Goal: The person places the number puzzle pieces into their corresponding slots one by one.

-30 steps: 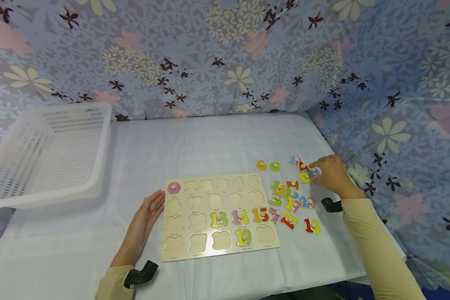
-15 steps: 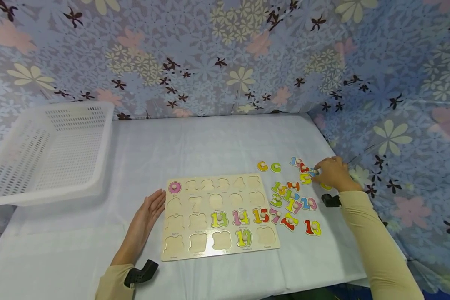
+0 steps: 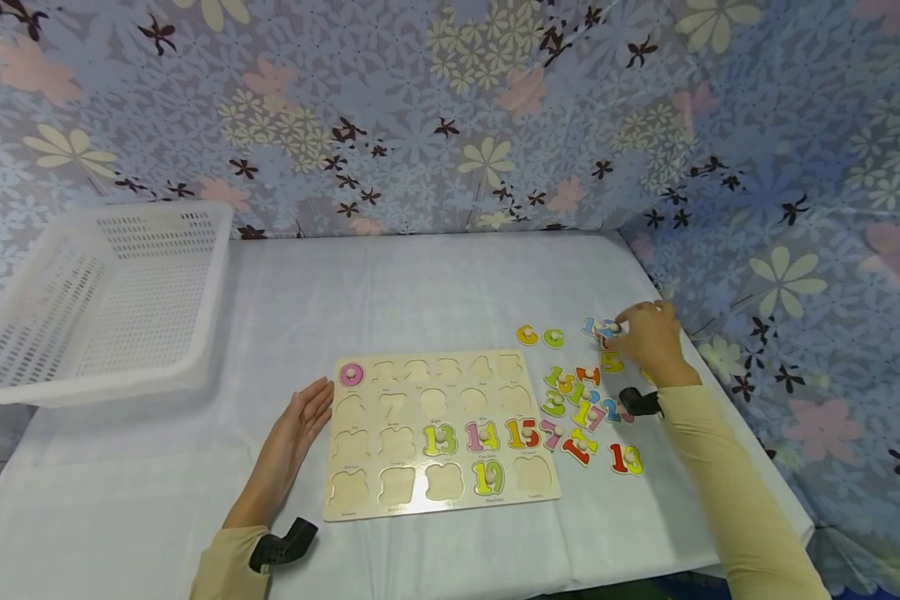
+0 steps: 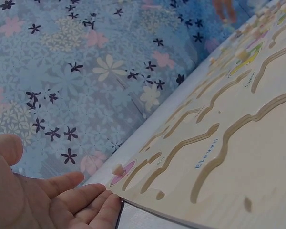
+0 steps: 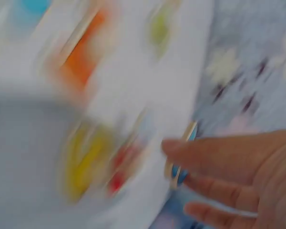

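My right hand (image 3: 652,342) pinches a blue number puzzle piece (image 5: 178,174) between thumb and fingers, above loose pieces at the table's right side. Which number it is cannot be told. Just below lies a yellow 5 piece (image 3: 612,362). My left hand (image 3: 296,433) lies with straight fingers at the left edge of the wooden number puzzle board (image 3: 367,511), fingertips against its corner in the left wrist view. Pink 0 (image 3: 352,375), 13 (image 3: 440,439), 14 (image 3: 483,436), 15 (image 3: 523,433) and 19 (image 3: 488,478) sit in their recesses.
Several loose number pieces crowd right of the board, among them a red and yellow 18 (image 3: 626,459) and a green 3 (image 3: 552,403). Orange (image 3: 527,335) and green curved pieces lie behind. A white plastic basket (image 3: 221,308) stands at the back left. Floral cloth hangs behind.
My right hand has lifted the blue piece and carried it a little back and to the left, over other loose pieces. My left hand stays at the board's edge.
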Demonstrator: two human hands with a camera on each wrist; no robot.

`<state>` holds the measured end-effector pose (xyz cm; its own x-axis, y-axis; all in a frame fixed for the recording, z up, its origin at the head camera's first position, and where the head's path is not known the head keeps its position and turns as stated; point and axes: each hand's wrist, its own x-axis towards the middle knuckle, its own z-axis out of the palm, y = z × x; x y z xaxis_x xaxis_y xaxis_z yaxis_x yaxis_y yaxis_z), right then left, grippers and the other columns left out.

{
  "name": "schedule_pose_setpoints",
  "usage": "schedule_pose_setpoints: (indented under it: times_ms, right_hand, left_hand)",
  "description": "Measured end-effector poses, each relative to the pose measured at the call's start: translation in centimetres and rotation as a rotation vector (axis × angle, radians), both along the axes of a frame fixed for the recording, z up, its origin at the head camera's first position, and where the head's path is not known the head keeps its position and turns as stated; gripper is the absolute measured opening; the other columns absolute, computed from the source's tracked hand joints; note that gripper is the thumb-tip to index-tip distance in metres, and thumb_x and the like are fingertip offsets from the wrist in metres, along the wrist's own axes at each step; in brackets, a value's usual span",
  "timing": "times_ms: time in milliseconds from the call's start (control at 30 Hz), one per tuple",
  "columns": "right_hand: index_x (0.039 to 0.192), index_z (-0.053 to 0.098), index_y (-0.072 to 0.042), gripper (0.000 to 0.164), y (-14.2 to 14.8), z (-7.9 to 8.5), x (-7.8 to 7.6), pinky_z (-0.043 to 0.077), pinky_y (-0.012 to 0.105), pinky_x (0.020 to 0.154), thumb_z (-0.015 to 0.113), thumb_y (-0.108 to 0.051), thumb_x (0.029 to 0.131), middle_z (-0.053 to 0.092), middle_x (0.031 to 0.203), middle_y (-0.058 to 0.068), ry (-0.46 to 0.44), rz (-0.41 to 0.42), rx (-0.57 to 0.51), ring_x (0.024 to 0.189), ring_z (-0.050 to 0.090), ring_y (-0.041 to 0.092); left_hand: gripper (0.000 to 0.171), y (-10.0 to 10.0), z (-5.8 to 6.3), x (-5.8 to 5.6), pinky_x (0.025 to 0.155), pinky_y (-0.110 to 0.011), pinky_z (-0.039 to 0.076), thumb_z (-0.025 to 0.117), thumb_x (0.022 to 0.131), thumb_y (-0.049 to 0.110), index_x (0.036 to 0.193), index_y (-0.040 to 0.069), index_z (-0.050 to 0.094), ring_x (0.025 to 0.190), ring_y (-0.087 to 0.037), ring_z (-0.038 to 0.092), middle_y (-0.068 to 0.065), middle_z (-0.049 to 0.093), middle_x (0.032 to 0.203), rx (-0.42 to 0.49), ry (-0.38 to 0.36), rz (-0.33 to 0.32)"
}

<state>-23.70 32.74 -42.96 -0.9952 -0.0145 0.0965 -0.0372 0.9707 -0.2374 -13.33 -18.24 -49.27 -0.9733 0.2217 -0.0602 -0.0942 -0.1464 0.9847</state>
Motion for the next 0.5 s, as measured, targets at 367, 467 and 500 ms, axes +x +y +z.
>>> schedule_pose_setpoints:
  times_ms: [367,467,500]
  right_hand:
    - [0.105,0.071,-0.01,0.038,-16.2,0.2,-0.7,0.026,0.065,0.108,0.087,-0.022,0.072,0.055,0.129,0.017,0.13,0.673,0.028,0.135,0.027,0.045]
    - [0.104,0.072,-0.014,0.034,-19.4,-0.4,-0.9,0.024,0.06,0.111,0.086,-0.025,0.075,0.055,0.129,0.014,0.089,0.788,0.075,0.137,0.026,0.043]
    - [0.103,0.072,-0.015,0.033,-20.2,-0.6,-1.0,0.025,0.059,0.111,0.085,-0.025,0.075,0.056,0.129,0.013,0.082,0.814,0.091,0.137,0.026,0.042]
  left_hand:
    - [0.066,0.0,0.0,0.0,0.11,-0.02,0.03,0.019,0.106,0.046,0.153,0.001,0.016,0.144,-0.024,0.021,-0.013,0.021,0.157,-0.041,-0.016,0.009]
    - [0.065,0.0,-0.1,-0.1,0.11,-0.021,0.03,0.017,0.106,0.045,0.153,-0.001,0.016,0.144,-0.026,0.022,-0.015,0.021,0.157,-0.021,-0.007,0.009]
    - [0.065,0.0,-0.1,-0.1,0.11,-0.021,0.03,0.017,0.106,0.044,0.152,-0.002,0.016,0.143,-0.026,0.022,-0.016,0.021,0.157,-0.016,-0.002,0.009]
